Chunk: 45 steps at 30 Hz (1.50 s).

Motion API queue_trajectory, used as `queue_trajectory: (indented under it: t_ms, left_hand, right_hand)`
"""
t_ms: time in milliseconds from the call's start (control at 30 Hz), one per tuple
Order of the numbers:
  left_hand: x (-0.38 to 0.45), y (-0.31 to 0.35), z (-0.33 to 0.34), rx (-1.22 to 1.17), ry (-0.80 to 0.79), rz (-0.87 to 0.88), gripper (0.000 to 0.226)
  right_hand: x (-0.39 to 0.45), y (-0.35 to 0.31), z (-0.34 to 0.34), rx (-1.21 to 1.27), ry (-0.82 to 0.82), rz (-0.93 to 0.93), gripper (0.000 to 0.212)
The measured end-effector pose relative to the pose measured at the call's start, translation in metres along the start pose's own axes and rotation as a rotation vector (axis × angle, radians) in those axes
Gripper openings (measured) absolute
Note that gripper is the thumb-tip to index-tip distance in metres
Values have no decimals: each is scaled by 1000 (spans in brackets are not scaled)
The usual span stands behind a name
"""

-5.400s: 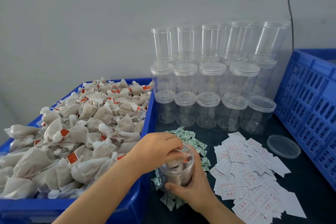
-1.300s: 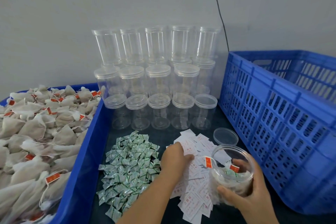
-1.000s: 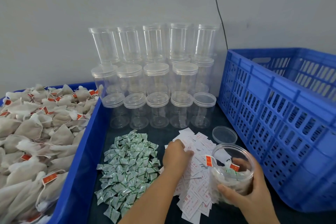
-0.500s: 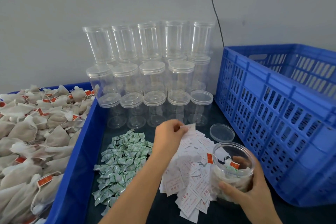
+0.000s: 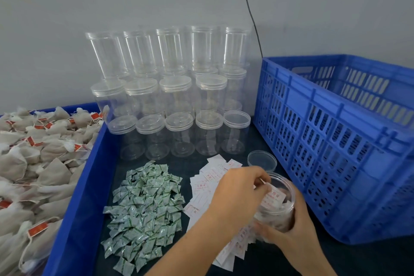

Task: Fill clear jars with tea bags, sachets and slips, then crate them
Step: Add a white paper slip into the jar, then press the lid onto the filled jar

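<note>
My right hand [image 5: 298, 228] grips an open clear jar [image 5: 282, 208] holding tea bags, low on the dark table. My left hand [image 5: 237, 192] is over the jar's mouth, pinching a white paper slip [image 5: 274, 196] with red print that dips into the opening. More slips [image 5: 208, 181] lie in a heap under my left wrist. A pile of small green-and-white sachets [image 5: 145, 206] sits to the left of them. The jar's loose clear lid [image 5: 262, 160] lies behind the jar.
A blue bin [image 5: 78, 208] heaped with tan tea bags [image 5: 33, 163] fills the left. Several empty lidded clear jars [image 5: 174, 105] are stacked against the grey wall. A large blue slotted crate [image 5: 336, 141] stands to the right, close beside the jar.
My left hand lifted a slip off the heap and carried it right to the jar's mouth. The jar and my right hand stayed in place.
</note>
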State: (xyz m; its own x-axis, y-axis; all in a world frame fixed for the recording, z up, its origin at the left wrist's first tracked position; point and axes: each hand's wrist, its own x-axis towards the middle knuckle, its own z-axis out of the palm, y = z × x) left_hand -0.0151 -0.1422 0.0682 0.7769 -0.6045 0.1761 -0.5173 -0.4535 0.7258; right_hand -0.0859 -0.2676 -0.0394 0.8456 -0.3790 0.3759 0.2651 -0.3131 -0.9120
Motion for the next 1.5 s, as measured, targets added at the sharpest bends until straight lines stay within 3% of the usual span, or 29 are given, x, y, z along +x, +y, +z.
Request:
queue_trajectory:
  t_ms: [100,233,467,533,600,700,800,900,967,1033,1233,1333,1433,1500]
  left_hand:
    - [-2,-1,5,87,21,-17,17]
    - [-2,-2,7,284,54,41,20]
    - [1,-10,8,427,83,117,34]
    - [-2,-12,3,288,172,191,45]
    - [-7,-21,0,100,189,264,75]
    - [-19,-48,6,-230,-7,109,115]
    - [-29,-69,29,-322,-186,17,138]
    - [-26,-64,47,-496,-238,65,116]
    - [-24,-55,51,-515,-134,109,91]
    - [-22,-49,52,-501,-50,114,81]
    - [-23,-22,36,-281,79,190,89]
    - [-16,1,20,-330,62,263,88]
    - [-6,21,6,-376,88,280,88]
    - [0,33,-1,-368,105,292,92]
  right_hand:
    - [0,0,-3,47,-20,64,107]
    - [-2,-10,0,-1,-42,28,84]
    - [0,-15,-4,-34,-71,58,90]
    - [-1,-18,-7,-39,-96,65,88]
    - [0,-21,-9,-59,-107,86,87]
    - [0,-24,-15,-134,-100,128,95]
    - [5,-30,-24,-206,-120,161,91]
    - [13,-43,-31,-298,-169,185,92]
    - [20,-58,-37,-381,-237,209,105]
    - [29,-75,-45,-515,-349,202,111]
    - [62,-158,-60,-1083,-688,75,107]
    - [81,-201,-66,-1167,-735,30,95]
    - [102,-234,-76,-1157,-740,-6,69]
    - [114,-251,-83,-1147,-727,-22,65]
